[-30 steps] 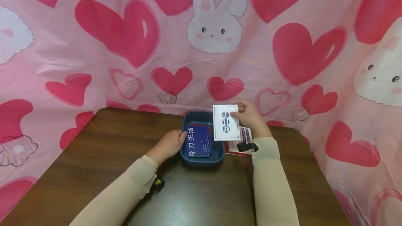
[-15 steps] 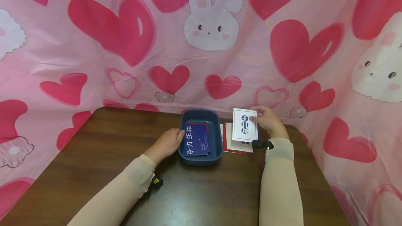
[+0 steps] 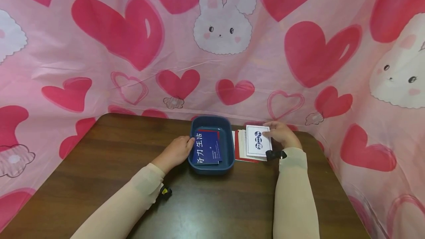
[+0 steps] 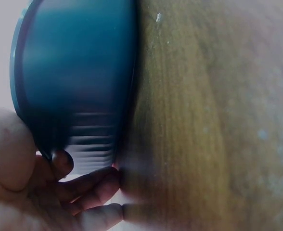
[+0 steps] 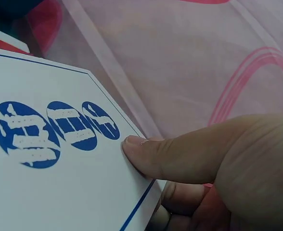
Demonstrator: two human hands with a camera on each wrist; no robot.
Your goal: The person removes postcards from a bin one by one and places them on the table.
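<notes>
My left hand [image 3: 177, 150] grips the left rim of a dark blue plastic bin [image 3: 228, 154], thumb over the edge; in the left wrist view its fingers curl against the outer wall [image 4: 79, 62]. Inside the bin lies a dark blue card [image 3: 208, 148] with white Chinese characters, over a red-edged one. My right hand [image 3: 282, 134] pinches the edge of a white card [image 3: 257, 146] printed with blue round characters, its thumb on top in the right wrist view [image 5: 74, 187]. That card lies over a fanned stack of cards [image 3: 241, 144] right of the bin; whether it touches them I cannot tell.
The brown wooden table [image 3: 199, 205] extends in front of and to both sides of the bin. Close behind it hangs a pink curtain [image 3: 142, 87] with hearts and rabbits.
My right hand has carried the white card from beside the bin's right rim rightward, then lowered it over the stack. The left hand still holds the bin.
</notes>
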